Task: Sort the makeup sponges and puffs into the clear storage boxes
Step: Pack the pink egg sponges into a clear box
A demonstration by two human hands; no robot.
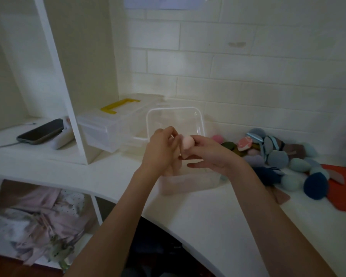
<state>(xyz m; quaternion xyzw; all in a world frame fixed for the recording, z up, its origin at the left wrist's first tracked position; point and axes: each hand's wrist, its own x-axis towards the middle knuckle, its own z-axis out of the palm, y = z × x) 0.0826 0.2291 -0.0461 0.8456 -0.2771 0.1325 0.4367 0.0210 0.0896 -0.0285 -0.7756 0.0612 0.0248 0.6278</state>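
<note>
A pale pink makeup sponge is held between both hands above an open clear storage box on the white counter. My right hand grips the sponge from the right, and my left hand pinches it from the left. A pile of sponges and puffs in blue, teal, grey, pink and olive lies to the right of the box. A second clear box with a yellow handle sits closed at the back left.
A dark phone lies on a white object in the shelf cubby at left. An orange cloth lies at the far right. Crumpled fabric fills the space below the counter. A white brick wall stands behind.
</note>
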